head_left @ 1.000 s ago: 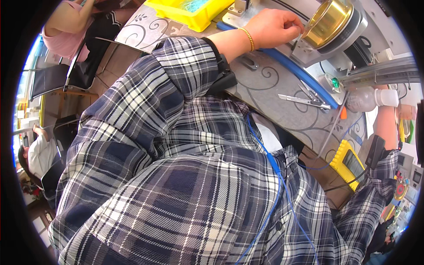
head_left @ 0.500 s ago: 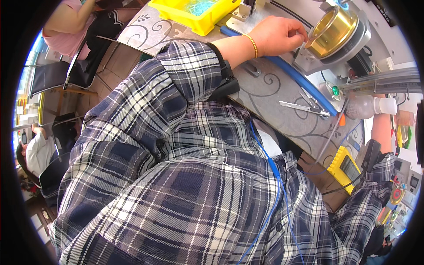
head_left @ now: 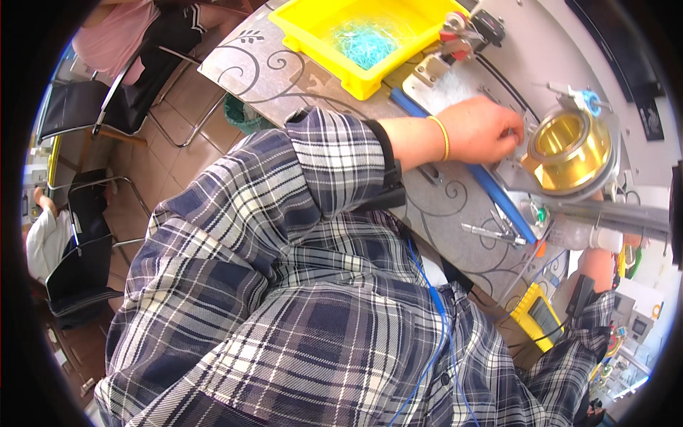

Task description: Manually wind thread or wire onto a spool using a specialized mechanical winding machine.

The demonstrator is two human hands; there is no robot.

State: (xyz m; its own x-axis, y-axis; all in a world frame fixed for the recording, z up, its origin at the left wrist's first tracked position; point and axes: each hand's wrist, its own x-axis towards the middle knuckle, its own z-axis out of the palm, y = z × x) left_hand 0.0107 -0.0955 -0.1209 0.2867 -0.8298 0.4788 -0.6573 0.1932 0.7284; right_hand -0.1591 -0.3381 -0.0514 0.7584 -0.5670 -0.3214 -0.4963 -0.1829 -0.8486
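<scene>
My left hand (head_left: 487,130), with a gold bracelet at the wrist, is over the machine bed just left of the brass cylinder (head_left: 569,164). Its fingers are curled together in a pinch; whatever they may hold is too small or hidden to make out. The shiny ring-like cylinder sits on a round base on the machine. At the right, my right forearm (head_left: 597,267) reaches up behind a clear plastic bottle (head_left: 571,235) and a metal bar (head_left: 612,213). The bar and bottle hide most of my right hand, so its fingers do not show.
A yellow bin (head_left: 306,28) holds thin teal strands (head_left: 366,44). A blue strip (head_left: 487,186) edges the machine on the patterned table (head_left: 434,213). Slim metal cutters (head_left: 491,233) lie near its end. A yellow-framed device (head_left: 538,318) sits lower right; people on chairs are at the left.
The view has shifted, so the bin, table and machine sit lower and more of the bin shows. My left hand stays pinched beside the brass cylinder.
</scene>
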